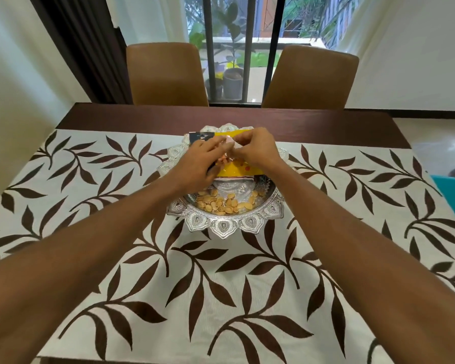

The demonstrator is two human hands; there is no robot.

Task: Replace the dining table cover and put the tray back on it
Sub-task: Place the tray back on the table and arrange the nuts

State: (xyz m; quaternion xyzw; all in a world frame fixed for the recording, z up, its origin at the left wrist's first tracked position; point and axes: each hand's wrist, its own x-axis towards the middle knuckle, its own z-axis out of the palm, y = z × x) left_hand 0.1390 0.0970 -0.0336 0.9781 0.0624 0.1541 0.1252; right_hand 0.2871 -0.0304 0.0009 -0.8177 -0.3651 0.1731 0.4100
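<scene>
1. The leaf-printed table cover (221, 298) lies flat over the near part of the dining table (221, 115). A dark brown strip of the table shows bare at 12 o'clock.
2. The silver tray (226, 227) sits on the cover, from the middle towards 12 o'clock. Its scalloped rim rests on the cloth.
3. Inside the tray, nut shells (226, 202) are heaped at its 6 o'clock side. A yellow packet (237, 170) lies across its 12 o'clock half.
4. Both forearms reach in from 7 and 5 o'clock and converge above the tray, wrists nearly level.
5. The right hand (256, 151) has its fingers curled, and thumb and fingertips pinch a small pale scrap (229, 143) over the packet. What the scrap is cannot be told.
6. The left hand (201, 164) is palm down with bent fingers, and its tips meet the same scrap. Whether it grips the scrap or only touches it cannot be told.
7. Two brown chairs (166, 74) stand beyond the table at 11 and 1 o'clock, before a barred window (237, 48).
</scene>
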